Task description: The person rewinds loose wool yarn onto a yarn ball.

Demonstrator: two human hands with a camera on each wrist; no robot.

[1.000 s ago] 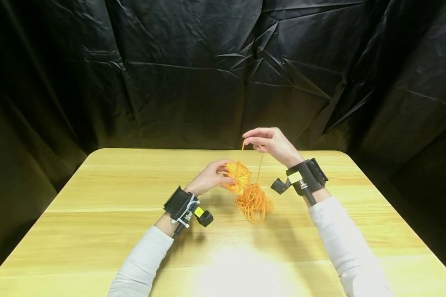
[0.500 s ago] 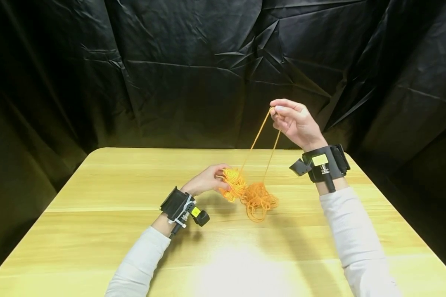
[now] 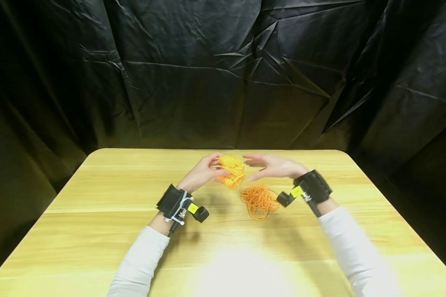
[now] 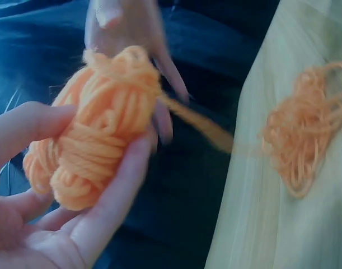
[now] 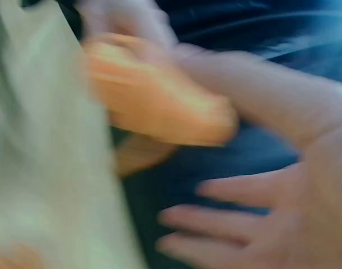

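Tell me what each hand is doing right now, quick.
Bare left hand: holding a rounded, wound ball of orange yarn.
Bare right hand: open, fingers extended near the ball; too blurred to tell whether they touch it.

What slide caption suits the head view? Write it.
Left hand grips a yarn ball, right hand beside it, loose orange yarn on the table.

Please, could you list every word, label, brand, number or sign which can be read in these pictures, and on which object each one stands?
Readable text: none in any view.
Yellow label by the left wrist camera: too small to read.
Second yellow label by the right wrist camera: too small and blurred to read.
Yarn ball and loose yarn: no writing visible.
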